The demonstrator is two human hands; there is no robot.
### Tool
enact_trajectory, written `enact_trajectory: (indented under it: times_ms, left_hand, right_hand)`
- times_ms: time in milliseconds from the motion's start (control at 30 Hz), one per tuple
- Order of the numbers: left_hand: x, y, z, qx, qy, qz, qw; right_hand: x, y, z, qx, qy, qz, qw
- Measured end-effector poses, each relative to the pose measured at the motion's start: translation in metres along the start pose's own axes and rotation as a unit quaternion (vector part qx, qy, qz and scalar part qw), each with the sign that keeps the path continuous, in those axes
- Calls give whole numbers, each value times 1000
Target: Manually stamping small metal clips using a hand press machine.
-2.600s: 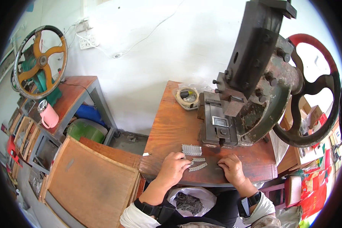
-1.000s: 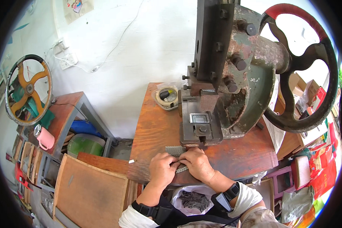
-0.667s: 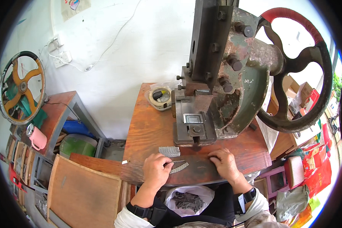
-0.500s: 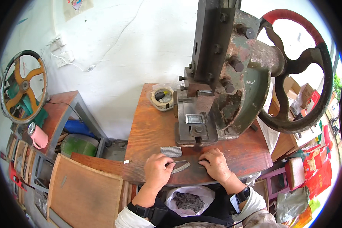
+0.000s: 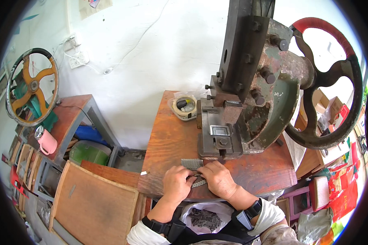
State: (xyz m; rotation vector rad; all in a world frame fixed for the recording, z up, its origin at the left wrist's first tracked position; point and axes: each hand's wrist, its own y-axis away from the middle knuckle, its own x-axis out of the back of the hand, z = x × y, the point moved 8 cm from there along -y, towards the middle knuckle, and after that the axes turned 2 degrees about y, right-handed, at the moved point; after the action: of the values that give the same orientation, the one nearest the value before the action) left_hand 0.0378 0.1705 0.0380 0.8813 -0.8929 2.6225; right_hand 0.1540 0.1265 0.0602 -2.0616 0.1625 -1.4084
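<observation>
Metal strips (image 5: 197,182), grey and perforated, lie at the near edge of the wooden counter (image 5: 167,134), partly hidden under my hands. My left hand (image 5: 178,182) and right hand (image 5: 217,179) meet over them, fingers curled; each grip appears pinched on a strip. A flat stack of strips (image 5: 191,163) sits just beyond my fingers. Behind it stands the press (image 5: 249,102) with its die block (image 5: 220,136) and flywheel (image 5: 329,83). A tape roll (image 5: 185,107) rests at the counter's far side.

Right hand (image 5: 217,179) moved back beside left hand (image 5: 177,183).
</observation>
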Motion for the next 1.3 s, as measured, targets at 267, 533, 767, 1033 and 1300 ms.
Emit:
enact_trajectory:
  times_ms: [267, 533, 767, 1033, 1300]
  left_hand:
    - [1, 1, 0, -2, -3, 1, 1000]
    - [0, 1, -1, 3, -1, 6, 1000]
    - [-2, 1, -2, 5, 8, 2, 1000]
    - [-2, 2, -3, -8, -8, 25, 1000]
    - [-3, 3, -5, -1, -10, 20, 1000]
  right_hand:
    - [-7, -4, -7, 22, 37, -16, 999]
    - [4, -6, -10, 4, -33, 16, 999]
    - [2, -6, 1, -72, -170, 29, 982]
    - [-11, -1, -1, -92, -139, 48, 985]
    - [-19, 0, 11, -150, -165, 56, 973]
